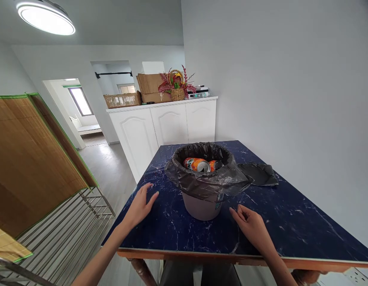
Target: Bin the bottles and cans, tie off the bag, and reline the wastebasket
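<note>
A pale trash bin (202, 208) stands upright on the dark blue marbled table (160, 230). Its black trash bag (202, 182) is folded out over the rim. Inside, an orange drink can (193, 163) lies on its side, with a second orange can (214, 165) beside it, partly hidden. Left of the bin, apart from it, my left hand (141, 203) is open with thumb and fingers spread. My right hand (248, 222) rests at the table to the bin's lower right, its fingers curled closed and nothing visible in them.
A folded black plastic bag (258, 174) lies right of the bin, near the wall. Behind the table, a white cabinet (172, 125) carries cardboard boxes (154, 87) and a flower basket (177, 94). A metal frame (64, 230) with bamboo mats (35, 155) stands at left.
</note>
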Demonstrator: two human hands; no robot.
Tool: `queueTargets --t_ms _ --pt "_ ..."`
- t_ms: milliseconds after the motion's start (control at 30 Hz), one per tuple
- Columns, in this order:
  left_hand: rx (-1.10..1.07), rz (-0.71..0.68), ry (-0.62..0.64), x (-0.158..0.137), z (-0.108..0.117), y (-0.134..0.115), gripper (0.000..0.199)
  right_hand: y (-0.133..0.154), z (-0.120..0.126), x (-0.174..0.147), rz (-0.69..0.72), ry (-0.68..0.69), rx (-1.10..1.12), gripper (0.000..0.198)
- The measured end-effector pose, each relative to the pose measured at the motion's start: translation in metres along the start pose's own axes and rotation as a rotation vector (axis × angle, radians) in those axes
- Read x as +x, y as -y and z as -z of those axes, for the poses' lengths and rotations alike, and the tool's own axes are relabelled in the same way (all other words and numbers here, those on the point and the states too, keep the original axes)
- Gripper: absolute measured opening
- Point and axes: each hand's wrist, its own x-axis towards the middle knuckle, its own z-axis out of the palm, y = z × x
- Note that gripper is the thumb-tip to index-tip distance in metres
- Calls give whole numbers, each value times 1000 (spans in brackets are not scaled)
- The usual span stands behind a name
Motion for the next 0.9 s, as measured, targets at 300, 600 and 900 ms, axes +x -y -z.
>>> queueTargets --t_ms 300,600,900 --pt "211 0 101 -40 -46 49 58 -1 1 -1 6 -6 1 56" --pt "306 -80 83 -47 -51 50 54 4 2 -1 12 -42 -6 61" --pt "312 -84 75 -48 -53 51 56 0 1 -1 15 -35 -13 59"
